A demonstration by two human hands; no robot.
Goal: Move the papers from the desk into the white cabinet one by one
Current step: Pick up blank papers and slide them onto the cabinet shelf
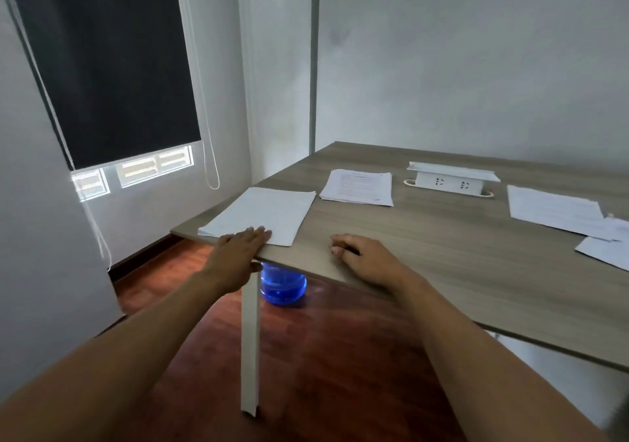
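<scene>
A grey wood desk (425, 237) carries several sets of white papers. The nearest paper (269, 211) lies at the desk's left corner, and my left hand (238, 247) rests flat on its near edge with fingers spread. A printed stack (357, 186) lies farther back. More sheets (554, 208) and another sheet (606, 251) lie on the right. My right hand (364, 257) rests on the bare desk near the front edge, fingers curled, holding nothing. A white surface (41, 237) fills the left side; I cannot tell whether it is the cabinet.
A white pop-up socket box (449, 179) stands at the back of the desk. A blue water jug (282, 285) sits on the red wood floor under the desk, beside a white desk leg (250, 349). A dark roller blind (109, 67) covers the window on the left.
</scene>
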